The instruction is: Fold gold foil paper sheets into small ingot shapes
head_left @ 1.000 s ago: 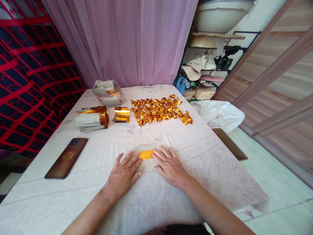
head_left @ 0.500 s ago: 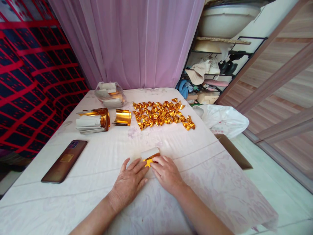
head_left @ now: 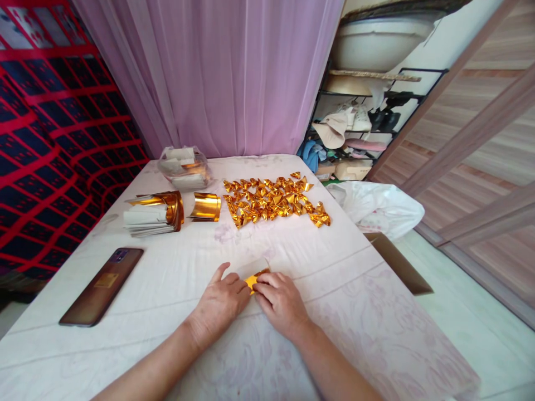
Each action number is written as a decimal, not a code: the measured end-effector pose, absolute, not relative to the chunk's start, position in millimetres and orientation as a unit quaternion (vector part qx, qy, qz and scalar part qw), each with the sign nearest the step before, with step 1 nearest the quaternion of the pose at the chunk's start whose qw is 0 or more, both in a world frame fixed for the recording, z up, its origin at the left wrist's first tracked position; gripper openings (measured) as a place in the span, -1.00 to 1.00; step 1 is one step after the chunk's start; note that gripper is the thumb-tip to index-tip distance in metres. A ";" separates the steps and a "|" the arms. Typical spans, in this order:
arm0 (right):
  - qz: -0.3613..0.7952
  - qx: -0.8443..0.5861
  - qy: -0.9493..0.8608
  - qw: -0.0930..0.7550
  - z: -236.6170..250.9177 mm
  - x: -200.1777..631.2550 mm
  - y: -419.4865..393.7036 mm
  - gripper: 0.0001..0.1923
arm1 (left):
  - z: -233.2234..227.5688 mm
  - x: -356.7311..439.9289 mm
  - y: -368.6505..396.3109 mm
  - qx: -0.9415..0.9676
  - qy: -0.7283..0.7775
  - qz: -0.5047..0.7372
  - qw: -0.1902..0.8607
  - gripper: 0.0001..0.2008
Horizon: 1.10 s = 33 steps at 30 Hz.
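A small gold foil paper (head_left: 252,278) is being pinched between both hands near the middle of the worktop's near edge, fingers curled in and gripping it from either side. The left hand (head_left: 220,303) is being pressed on its left part, the right hand (head_left: 279,301) on its right, knuckles nearly touching. A pale flap of the paper is sticking up just behind the fingertips.

The worktop (head_left: 355,289) is being covered by a white cloth with a faint floral print, creased in a few long lines. Toward the far edge a big scatter of folded gold pieces (head_left: 273,199) is being kept in a loose pile. Just left of it a curled gold sheet (head_left: 205,206) is lying, and next to that a stack of white and gold sheets (head_left: 152,213). A clear bag of more sheets (head_left: 184,166) is sitting by the far left corner. A dark phone (head_left: 102,285) is lying flat near the left edge.

Behind the far edge a pink curtain (head_left: 217,78) is hanging, a red and dark patterned fabric (head_left: 54,139) is hanging on the left, and a cluttered rack (head_left: 355,128) plus a white plastic bag (head_left: 378,206) are off the right edge.
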State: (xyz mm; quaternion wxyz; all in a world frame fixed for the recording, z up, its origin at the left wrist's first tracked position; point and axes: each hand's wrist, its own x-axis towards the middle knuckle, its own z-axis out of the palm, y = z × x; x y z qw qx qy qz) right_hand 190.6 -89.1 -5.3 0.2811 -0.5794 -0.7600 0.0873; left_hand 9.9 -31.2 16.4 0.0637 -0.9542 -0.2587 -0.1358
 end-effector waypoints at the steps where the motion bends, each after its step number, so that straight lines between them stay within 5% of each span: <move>1: 0.084 -0.582 -0.760 0.277 -4.4 189.7 -89.3 -0.84 | 15.6 10.1 -32.3 -0.954 -0.257 -0.139 0.074 -0.81; 33: 0.053 -0.631 -0.731 0.255 -2.8 187.3 -93.0 -0.83 | 10.0 5.3 -41.1 -0.877 -0.408 -0.207 -0.146 -0.84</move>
